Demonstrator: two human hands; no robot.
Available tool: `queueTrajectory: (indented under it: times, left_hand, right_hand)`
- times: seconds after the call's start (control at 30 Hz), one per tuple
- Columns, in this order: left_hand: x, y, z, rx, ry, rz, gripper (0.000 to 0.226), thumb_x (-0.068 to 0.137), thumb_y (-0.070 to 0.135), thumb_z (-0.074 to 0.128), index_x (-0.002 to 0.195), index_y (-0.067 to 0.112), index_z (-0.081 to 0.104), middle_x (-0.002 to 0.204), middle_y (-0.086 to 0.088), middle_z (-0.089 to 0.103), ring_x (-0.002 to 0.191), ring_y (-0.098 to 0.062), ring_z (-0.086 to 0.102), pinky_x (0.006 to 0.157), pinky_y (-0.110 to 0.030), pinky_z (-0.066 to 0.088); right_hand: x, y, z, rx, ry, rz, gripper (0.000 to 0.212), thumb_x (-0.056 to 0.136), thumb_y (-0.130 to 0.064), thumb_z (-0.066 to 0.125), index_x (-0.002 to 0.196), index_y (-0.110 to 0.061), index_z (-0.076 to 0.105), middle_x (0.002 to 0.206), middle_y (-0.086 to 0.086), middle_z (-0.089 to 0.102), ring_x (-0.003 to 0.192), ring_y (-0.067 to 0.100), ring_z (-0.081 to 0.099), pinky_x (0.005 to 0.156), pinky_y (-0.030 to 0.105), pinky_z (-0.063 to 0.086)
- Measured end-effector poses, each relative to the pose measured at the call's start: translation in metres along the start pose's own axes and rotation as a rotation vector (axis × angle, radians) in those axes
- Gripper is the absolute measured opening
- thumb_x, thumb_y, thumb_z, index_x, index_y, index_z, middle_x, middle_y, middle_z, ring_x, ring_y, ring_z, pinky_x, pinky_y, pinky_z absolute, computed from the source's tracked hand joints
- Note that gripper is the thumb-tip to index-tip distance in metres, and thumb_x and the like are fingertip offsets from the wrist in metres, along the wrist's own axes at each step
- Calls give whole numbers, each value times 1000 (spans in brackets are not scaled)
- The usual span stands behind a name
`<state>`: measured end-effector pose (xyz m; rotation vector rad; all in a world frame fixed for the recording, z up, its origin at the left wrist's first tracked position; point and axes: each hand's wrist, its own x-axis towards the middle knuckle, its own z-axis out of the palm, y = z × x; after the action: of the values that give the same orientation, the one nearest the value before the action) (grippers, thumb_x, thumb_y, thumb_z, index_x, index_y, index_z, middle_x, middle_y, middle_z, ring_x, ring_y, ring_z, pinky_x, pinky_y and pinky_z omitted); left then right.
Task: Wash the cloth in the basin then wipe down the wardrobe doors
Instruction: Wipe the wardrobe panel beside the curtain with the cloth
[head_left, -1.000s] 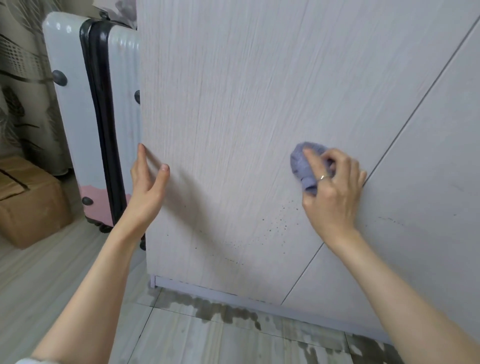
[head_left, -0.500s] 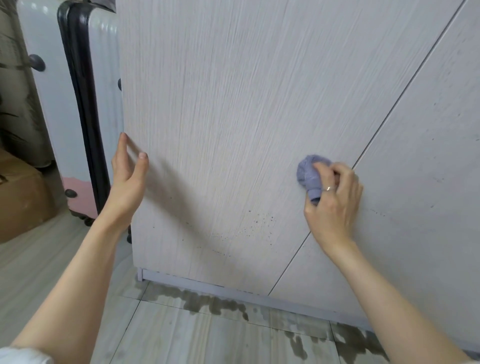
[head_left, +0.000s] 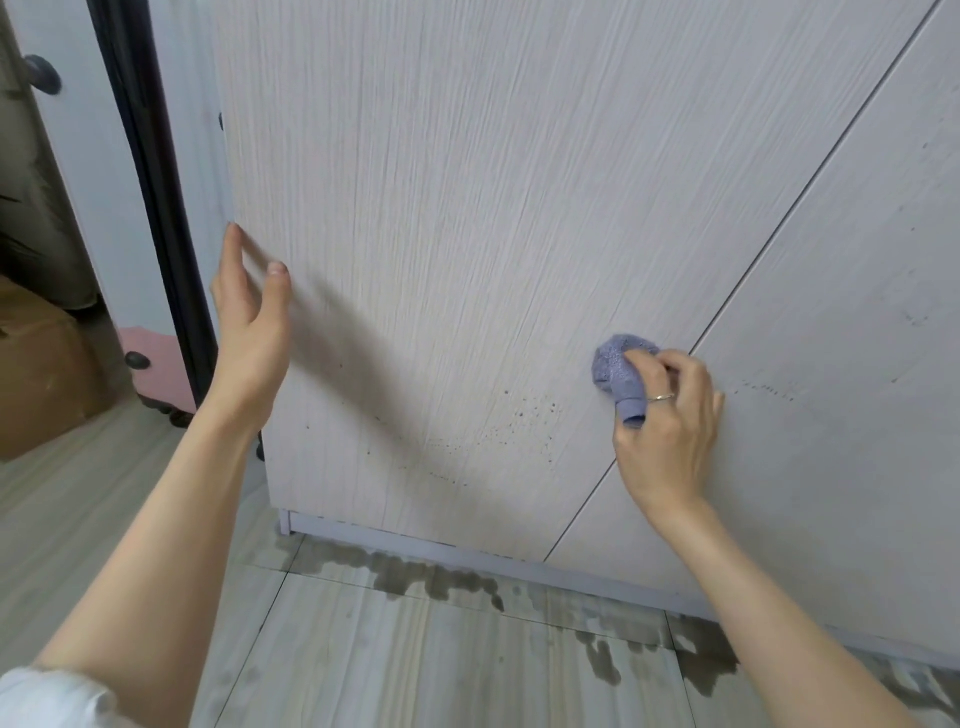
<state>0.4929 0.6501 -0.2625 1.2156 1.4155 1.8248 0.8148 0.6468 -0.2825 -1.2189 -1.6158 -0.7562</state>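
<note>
A: Head view looks down at the lower part of the wardrobe; the right hand (head_left: 670, 415) grips the cloth (head_left: 621, 371), wadded into a small ball, and presses it on the left door (head_left: 441, 234) just beside the seam (head_left: 753, 270) between the two doors

B: Why balled up and not spread flat?

A: My guess is that a tight wad puts more pressure on one spot, which suits scrubbing the dark specks (head_left: 519, 421) scattered low on that door. The fingers curl round the wad with the thumb under it, so it is firmly clenched

B: And the left hand (head_left: 252, 332)?

A: It holds nothing; the fingers are straight and relaxed, with the tips at the door's left edge (head_left: 228, 171). I judge that it steadies the door so it does not swing while the other hand pushes on it. Whether the tips touch the edge or only hover there I cannot tell

B: How far along is the job?

A: The washing looks done: there is water (head_left: 441, 577) pooled on the floor (head_left: 363, 665) under the doors, though no basin is in view. The wiping seems only partly done, since the specks sit below and left of the cloth, and the right door (head_left: 831, 467) has a faint row of marks too

B: Anything else near?

A: A suitcase (head_left: 156, 208) stands left of the wardrobe, a box (head_left: 41, 374) beyond it
</note>
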Motion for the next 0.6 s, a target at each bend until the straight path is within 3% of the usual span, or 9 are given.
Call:
queueTrajectory:
  times: [0.1, 0.17, 0.23, 0.3, 0.47, 0.53, 0.6]
  left_hand:
    - [2, -3, 0, 0, 4, 10, 55, 103, 32, 32, 151, 26, 6, 158, 9, 2, 145, -9, 4, 108, -22, 12]
    - [2, -6, 0, 2, 10, 16, 55, 103, 32, 32, 151, 27, 6, 158, 10, 2, 145, -8, 3, 109, -23, 11]
    - [2, -7, 1, 9, 9, 27, 55, 103, 31, 33, 151, 28, 5, 158, 11, 2, 145, -8, 2, 112, -26, 11]
    - [2, -9, 2, 36, 13, 30, 56, 103, 31, 34, 151, 28, 5, 158, 12, 2, 145, -7, 2, 114, -29, 10]
    - [3, -10, 3, 81, 54, 36, 56, 102, 33, 35, 151, 29, 8, 157, 11, 5, 145, -10, 3, 119, -39, 10]
    - [4, -11, 4, 83, 65, 32, 57, 102, 33, 35, 151, 29, 8, 157, 11, 6, 145, -11, 3, 119, -42, 10]
    - [4, -11, 5, 77, 74, 32, 57, 101, 33, 36, 151, 30, 8, 157, 12, 6, 145, -11, 3, 119, -43, 10]
  right_hand:
    - [-36, -2, 11, 9, -109, -93, 51, 64, 4, 62, 110, -19, 56, 103, 8, 47, 86, 25, 43, 69, 37, 34]
    - [-69, 0, 18, -82, -326, -279, 67, 40, 8, 79, 102, -14, 66, 101, 10, 50, 85, 26, 44, 66, 35, 30]
    - [-79, 2, 19, -96, -451, -324, 72, 29, 8, 80, 97, -14, 69, 100, 6, 44, 81, 24, 46, 64, 35, 27]
    - [-70, -1, 20, -42, -411, -261, 69, 38, 11, 76, 101, -15, 66, 98, 4, 41, 77, 24, 46, 63, 35, 26]
    - [-10, -26, 23, 142, -68, -100, 50, 69, 2, 45, 112, -11, 67, 102, 5, 40, 82, 22, 41, 72, 33, 31]
    - [-14, -31, 30, 163, -55, -113, 53, 68, 7, 52, 115, -14, 65, 104, 6, 40, 85, 23, 42, 72, 33, 32]
    - [-46, -28, 40, 100, -179, -277, 63, 60, 4, 65, 118, -19, 56, 105, 8, 43, 84, 25, 46, 69, 35, 30]
